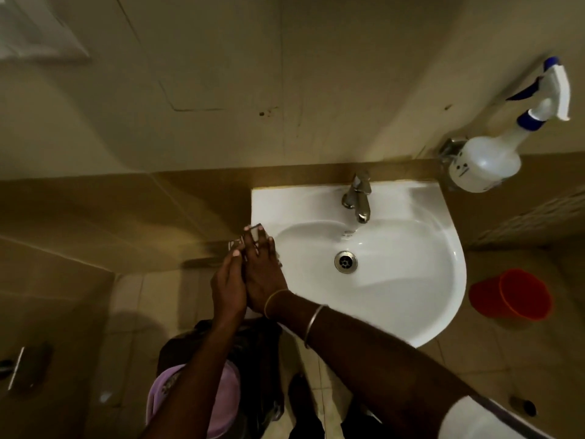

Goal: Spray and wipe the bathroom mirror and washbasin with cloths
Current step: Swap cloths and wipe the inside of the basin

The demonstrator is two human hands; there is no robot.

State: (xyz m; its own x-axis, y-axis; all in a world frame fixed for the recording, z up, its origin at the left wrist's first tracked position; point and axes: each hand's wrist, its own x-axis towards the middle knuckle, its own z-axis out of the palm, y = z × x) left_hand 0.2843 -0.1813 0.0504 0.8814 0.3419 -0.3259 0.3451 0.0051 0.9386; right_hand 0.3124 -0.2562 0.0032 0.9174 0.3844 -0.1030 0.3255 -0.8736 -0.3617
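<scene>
The white washbasin (411, 280) hangs on the wall with a chrome tap (357, 198) at the back and a drain (345, 262) in the bowl. My left hand (228, 280) and right hand (262, 270) lie pressed side by side over the basin's left rim, fingers straight. A small clear object (253, 229) shows at their fingertips; I cannot tell what it is. A white spray bottle (487, 163) with a blue and white trigger sits in a holder on the wall right of the basin. A purple cloth (193, 403) lies low below my left forearm.
An orange bucket (512, 296) stands on the tiled floor right of the basin. A brown tiled ledge (190, 198) runs along the wall behind the basin. A dark bundle (259, 359) sits under the purple cloth. A white-framed fixture (41, 30) is blurred at the top left.
</scene>
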